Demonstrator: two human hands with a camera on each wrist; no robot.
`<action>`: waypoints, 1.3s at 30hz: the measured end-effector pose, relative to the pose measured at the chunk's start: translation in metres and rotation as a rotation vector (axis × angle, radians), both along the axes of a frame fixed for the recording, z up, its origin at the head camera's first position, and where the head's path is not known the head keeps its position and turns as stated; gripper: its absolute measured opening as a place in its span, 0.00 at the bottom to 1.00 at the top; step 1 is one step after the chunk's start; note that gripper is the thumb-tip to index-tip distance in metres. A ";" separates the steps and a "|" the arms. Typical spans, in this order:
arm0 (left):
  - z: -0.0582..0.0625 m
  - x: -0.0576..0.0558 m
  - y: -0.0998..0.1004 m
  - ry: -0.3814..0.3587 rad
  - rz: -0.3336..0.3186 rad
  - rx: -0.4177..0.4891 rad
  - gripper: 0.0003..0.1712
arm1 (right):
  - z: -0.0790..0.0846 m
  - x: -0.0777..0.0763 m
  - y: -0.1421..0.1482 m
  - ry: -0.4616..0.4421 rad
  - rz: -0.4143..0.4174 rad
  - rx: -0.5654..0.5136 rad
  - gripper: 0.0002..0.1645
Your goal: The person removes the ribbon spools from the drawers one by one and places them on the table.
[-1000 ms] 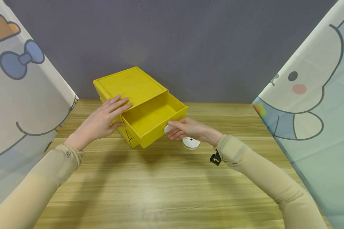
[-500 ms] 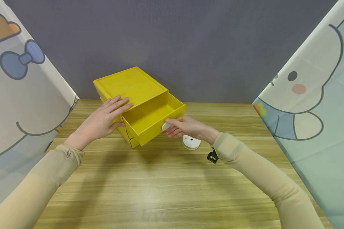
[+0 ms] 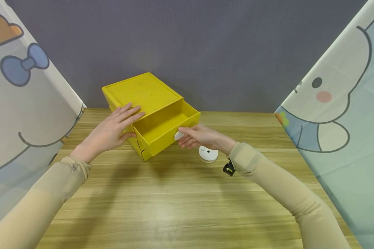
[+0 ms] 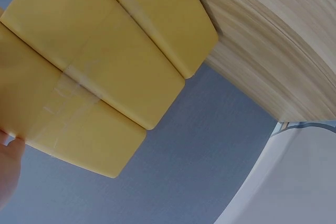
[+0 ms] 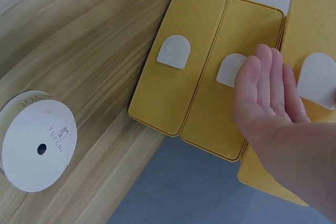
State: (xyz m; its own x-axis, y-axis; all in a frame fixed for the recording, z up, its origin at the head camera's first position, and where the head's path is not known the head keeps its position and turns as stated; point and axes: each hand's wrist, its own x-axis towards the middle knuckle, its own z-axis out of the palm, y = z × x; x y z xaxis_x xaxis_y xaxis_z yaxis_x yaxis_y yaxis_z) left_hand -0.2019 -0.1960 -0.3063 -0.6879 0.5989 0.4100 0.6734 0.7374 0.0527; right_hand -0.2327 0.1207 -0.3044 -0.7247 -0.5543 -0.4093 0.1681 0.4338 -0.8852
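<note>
Drawer (image 3: 164,140) has slid slightly further in over the last second, right hand (image 3: 202,135) going with it; left hand and spool unmoved. Nearest, bare table (image 3: 162,214). Black clip (image 3: 229,169) hangs under the right cuff, near the spool (image 3: 208,154), which lies flat just beyond it; a low sweep of that wrist could knock the spool. Right hand: thumb on the white handle (image 3: 178,135), other fingers close together below; cannot tell whether they truly pinch it. If contact is only the thumb, it may slip off under a harder push. Left hand (image 3: 113,126): fingers spread across the cabinet's top edge, thumb down by the drawer's near side; that thumb could get nipped between drawer and cabinet. Drawer itself, the top one, sits part-way out, nothing seen inside. Uneven pressure might skew it and jam it. Cabinet (image 3: 141,93) stands angled on the table, the lower drawers (image 5: 173,93) looking fully in; clear tape (image 4: 79,85) crosses its side. Should the left hand's bracing slacken, the cabinet would likely shift backward toward the grey wall (image 3: 190,52).
</note>
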 end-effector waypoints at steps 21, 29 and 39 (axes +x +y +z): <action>-0.001 -0.001 0.001 -0.005 0.001 -0.005 0.46 | 0.002 -0.010 -0.013 -0.022 -0.025 -0.017 0.33; -0.001 -0.002 0.000 0.018 -0.016 -0.002 0.46 | 0.001 -0.013 -0.017 -0.025 -0.041 -0.023 0.32; -0.002 0.000 -0.002 0.055 -0.051 0.035 0.47 | 0.001 -0.016 -0.021 0.003 -0.050 -0.014 0.31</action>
State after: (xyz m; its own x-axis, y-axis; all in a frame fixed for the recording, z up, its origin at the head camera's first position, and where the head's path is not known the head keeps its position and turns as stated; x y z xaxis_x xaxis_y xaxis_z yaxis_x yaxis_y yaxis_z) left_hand -0.2022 -0.1984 -0.3086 -0.6323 0.6177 0.4676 0.7129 0.7001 0.0392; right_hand -0.2485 0.0992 -0.3038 -0.7529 -0.5229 -0.3996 0.1868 0.4124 -0.8917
